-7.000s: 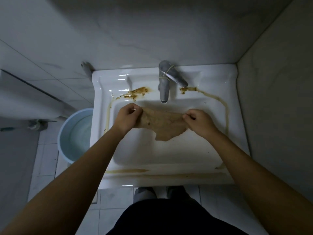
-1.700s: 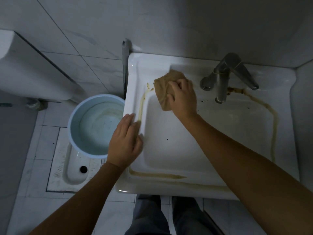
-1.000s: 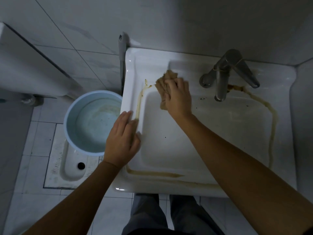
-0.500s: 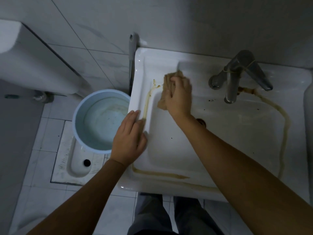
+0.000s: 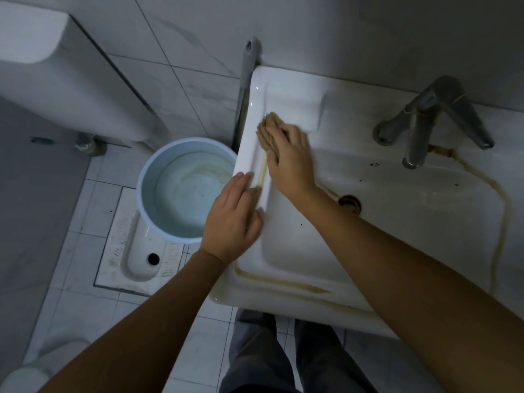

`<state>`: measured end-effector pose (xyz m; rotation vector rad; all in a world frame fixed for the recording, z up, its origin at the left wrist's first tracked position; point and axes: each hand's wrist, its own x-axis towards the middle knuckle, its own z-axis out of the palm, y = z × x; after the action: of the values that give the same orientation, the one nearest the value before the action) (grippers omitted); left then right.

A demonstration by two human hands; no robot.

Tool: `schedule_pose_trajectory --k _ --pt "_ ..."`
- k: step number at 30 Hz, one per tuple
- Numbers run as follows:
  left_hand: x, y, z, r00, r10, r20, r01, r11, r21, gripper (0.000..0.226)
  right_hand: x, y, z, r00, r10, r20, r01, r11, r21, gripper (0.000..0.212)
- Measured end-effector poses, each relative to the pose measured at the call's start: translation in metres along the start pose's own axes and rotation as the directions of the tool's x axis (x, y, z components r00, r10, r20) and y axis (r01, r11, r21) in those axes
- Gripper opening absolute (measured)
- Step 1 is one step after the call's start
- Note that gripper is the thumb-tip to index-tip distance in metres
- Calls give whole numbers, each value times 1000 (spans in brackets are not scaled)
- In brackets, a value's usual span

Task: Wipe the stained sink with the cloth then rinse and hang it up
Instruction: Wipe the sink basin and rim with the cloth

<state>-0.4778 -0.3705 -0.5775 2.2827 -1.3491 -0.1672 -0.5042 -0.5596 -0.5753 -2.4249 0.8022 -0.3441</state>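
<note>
Right hand [image 5: 289,160] pressed bunched tan cloth [image 5: 268,131] onto sink [image 5: 297,251] left rim, grip closed over cloth. Brown stain streak [image 5: 262,173] ran just below grip. Left hand [image 5: 232,217] lay flat, grip wide, on rim edge; blue bucket [image 5: 184,191] beside it.

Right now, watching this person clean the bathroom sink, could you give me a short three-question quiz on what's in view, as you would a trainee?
1. True or false: the right hand presses the cloth onto the sink at its back left corner.
2. What stands on the floor left of the sink? A) blue bucket B) stool C) mop
3. Fill in: the left hand lies flat on the sink's left ____.

Key:
1. True
2. A
3. rim; brown stain lines show along the right and front rims, and a short one just below the cloth.
</note>
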Motion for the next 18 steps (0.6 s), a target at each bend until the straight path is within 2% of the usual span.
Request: schedule_pose_trajectory --k 2,5,9,11,14,18 --pt "0 0 -1 1000 5 -5 -5 1000 -5 39 -19 2 1 1000 -15 18 14 998 57 52" --pt "-1 1 -2 1000 2 -7 -2 1000 -20 38 -50 13 -8 989 -114 95 99 985 144 45" --pt "-1 3 -5 1000 -5 6 5 999 -31 38 -73 31 -27 957 -198 213 171 976 138 44" --pt "-3 3 -8 1000 -12 11 13 1000 -23 39 -63 38 -39 975 -143 172 133 989 70 39" --pt "-15 3 -10 999 -43 -12 43 999 -14 40 -24 48 -53 1000 7 2 -7 1000 -27 42" --pt "-34 5 -6 997 -68 -21 68 997 -30 40 6 45 -49 988 138 -70 -148 973 -176 41"
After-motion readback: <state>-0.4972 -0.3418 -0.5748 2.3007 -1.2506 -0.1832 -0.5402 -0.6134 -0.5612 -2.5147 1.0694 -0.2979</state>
